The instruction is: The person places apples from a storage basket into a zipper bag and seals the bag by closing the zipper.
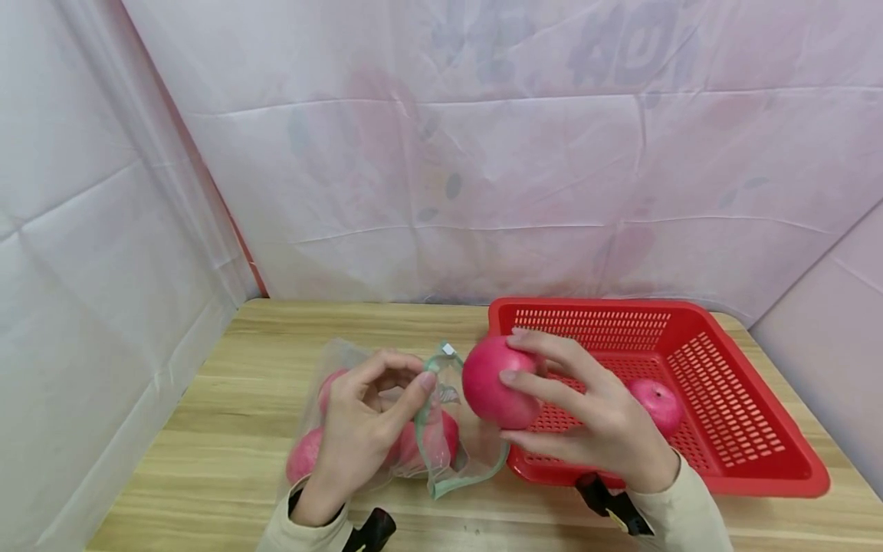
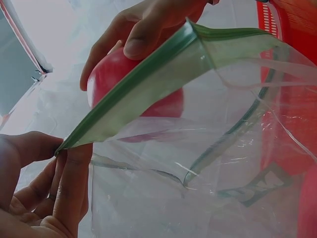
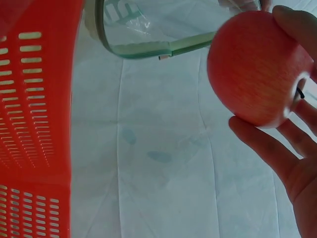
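Note:
My right hand (image 1: 586,410) grips a red apple (image 1: 502,383) with spread fingers, beside the mouth of a clear plastic bag (image 1: 476,441). In the right wrist view the apple (image 3: 257,67) shows its dark stem toward the palm. Thumb and fingers of my left hand (image 1: 372,422) pinch the bag's green-edged rim (image 2: 133,87), which stands open in the left wrist view. Inside the bag, which lies on the table, are several apples (image 1: 428,441), partly covered by the left hand.
A red plastic basket (image 1: 745,399) with slotted walls stands on the right, with one apple (image 1: 654,406) in it. The wooden table (image 1: 228,429) runs back to a pale cloth wall (image 1: 441,169); another cloth wall (image 1: 90,307) rises at the left.

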The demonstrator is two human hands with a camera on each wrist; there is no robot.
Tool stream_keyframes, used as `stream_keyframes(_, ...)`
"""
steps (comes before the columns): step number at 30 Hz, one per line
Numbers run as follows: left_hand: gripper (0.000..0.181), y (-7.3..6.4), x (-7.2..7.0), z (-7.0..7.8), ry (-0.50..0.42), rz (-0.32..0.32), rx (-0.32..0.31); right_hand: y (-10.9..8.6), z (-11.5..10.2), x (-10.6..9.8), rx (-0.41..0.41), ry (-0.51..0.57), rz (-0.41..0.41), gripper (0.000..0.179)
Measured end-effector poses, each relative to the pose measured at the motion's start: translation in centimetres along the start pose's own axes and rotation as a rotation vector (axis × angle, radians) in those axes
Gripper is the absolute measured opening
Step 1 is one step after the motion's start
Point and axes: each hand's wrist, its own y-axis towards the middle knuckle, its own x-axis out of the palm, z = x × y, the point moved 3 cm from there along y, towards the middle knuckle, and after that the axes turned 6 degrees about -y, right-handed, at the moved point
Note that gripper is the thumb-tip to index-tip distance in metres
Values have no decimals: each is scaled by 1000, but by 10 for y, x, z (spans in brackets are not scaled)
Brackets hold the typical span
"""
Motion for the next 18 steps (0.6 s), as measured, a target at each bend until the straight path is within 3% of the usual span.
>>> stream_keyframes(7, 9, 0, 0, 0, 7, 5, -13, -1, -8, 8, 32, -40, -165, 45)
stream_keyframes(18, 10, -1, 0, 2, 7, -2, -7, -7, -12, 19, 75, -78, -228, 50)
